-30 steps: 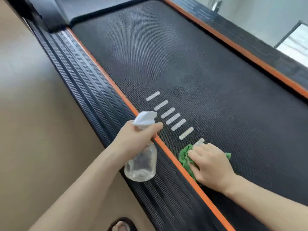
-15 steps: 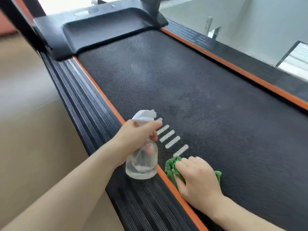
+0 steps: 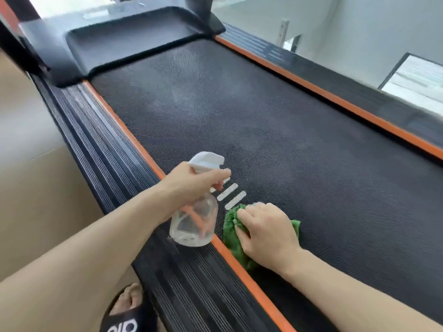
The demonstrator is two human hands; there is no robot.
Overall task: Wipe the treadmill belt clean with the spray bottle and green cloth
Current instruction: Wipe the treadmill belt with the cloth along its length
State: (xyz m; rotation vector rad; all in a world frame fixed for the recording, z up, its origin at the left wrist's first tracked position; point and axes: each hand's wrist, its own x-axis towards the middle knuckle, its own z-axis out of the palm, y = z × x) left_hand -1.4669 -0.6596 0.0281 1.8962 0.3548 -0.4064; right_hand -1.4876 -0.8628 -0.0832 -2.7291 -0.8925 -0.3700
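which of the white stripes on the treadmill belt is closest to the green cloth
The nearest stripe, its lower end meeting the green cloth under the right hand. The other stripes lie farther up, toward the spray bottle.

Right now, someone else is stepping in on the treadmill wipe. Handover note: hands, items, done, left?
Left hand grips the spray bottle, nozzle aimed up the belt, index finger at the trigger.
Right hand presses the green cloth on the belt's near left edge, beside the orange strip.
Done: faint spray mist shows on the belt's far half.
Left: wiping; how much is already wiped cannot be told.
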